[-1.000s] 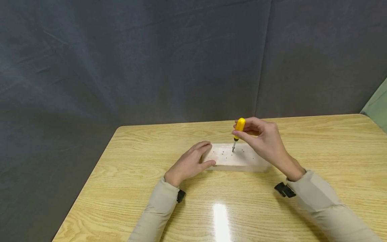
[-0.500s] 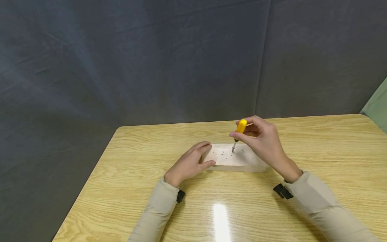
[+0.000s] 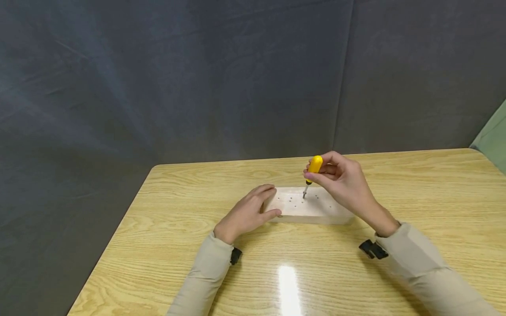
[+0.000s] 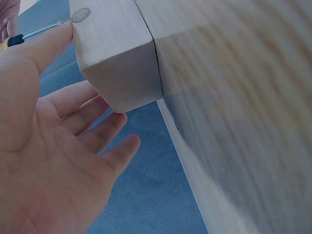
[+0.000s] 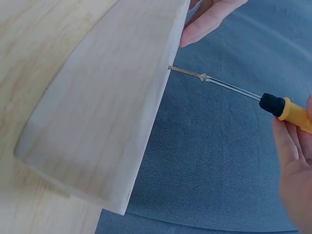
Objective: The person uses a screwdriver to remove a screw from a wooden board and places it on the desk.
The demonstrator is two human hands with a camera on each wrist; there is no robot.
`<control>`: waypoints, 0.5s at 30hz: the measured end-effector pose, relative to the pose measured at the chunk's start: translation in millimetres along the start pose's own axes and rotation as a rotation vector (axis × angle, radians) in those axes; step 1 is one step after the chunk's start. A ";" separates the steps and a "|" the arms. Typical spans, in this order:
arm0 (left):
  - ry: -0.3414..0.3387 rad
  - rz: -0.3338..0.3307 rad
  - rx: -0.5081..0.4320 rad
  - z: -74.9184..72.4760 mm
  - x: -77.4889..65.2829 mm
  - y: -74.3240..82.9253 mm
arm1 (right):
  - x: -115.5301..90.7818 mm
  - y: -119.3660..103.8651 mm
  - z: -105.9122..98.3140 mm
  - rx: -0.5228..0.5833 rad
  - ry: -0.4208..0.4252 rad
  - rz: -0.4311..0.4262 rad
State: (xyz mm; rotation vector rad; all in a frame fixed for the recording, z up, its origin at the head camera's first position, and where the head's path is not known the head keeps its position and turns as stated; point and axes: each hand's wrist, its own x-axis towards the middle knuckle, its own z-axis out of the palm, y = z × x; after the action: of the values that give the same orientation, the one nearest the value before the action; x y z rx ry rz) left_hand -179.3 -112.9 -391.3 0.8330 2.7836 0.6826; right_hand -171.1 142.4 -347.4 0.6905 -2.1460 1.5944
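Note:
A pale wooden block (image 3: 286, 208) with several small dark holes or dots on top lies on the table. My left hand (image 3: 247, 215) grips its left end, thumb on the near side and fingers at the far side; the left wrist view shows the fingertips touching the end of the block (image 4: 117, 73). In my right hand (image 3: 348, 186) is a yellow screwdriver (image 3: 315, 164), pinched by the handle between thumb and fingers. Its shaft slants down to a screw (image 5: 185, 71), tip against the screw's head. Most of the thread shows above the block.
The wood-grain table (image 3: 189, 206) ends at a dark cloth backdrop (image 3: 245, 79) behind and to the left. A green surface (image 3: 492, 136) shows at the far right. Black straps (image 3: 373, 249) sit at both wrists.
My right thumb and fingers have shifted along the screwdriver handle, left and then back right, and the handle's tilt varies slightly. My left hand and the wooden block stay in place.

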 end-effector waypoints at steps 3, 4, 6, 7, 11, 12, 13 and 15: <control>-0.002 0.001 0.002 0.3 0.2 -0.3 | -0.7 -1.0 -0.4 0.028 -0.031 0.020; -0.003 0.001 0.000 0.5 0.2 -0.4 | -0.9 -1.6 -0.4 0.035 -0.038 0.027; -0.003 0.001 -0.002 0.7 0.3 -0.6 | -1.2 -2.6 -0.6 0.045 -0.054 0.037; -0.003 0.002 -0.002 0.9 0.4 -0.7 | -1.3 -3.0 -0.6 0.051 -0.063 0.040; -0.001 0.002 0.000 1.1 0.6 -0.6 | -2.0 -3.9 -0.4 0.065 -0.081 0.054; 0.000 0.004 0.003 1.0 0.5 -0.3 | -2.1 -3.9 -0.1 0.059 -0.077 0.054; 0.001 0.005 0.003 0.8 0.6 -0.2 | -2.2 -3.6 0.2 0.049 -0.069 0.054; 0.002 0.005 0.004 0.5 0.6 0.2 | -2.0 -2.6 0.8 0.021 -0.045 0.057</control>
State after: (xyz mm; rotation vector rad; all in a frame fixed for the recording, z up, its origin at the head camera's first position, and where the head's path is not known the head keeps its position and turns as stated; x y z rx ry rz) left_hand -179.6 -112.1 -391.6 0.8414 2.7865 0.6797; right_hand -167.9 141.4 -346.7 0.6833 -2.2026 1.6471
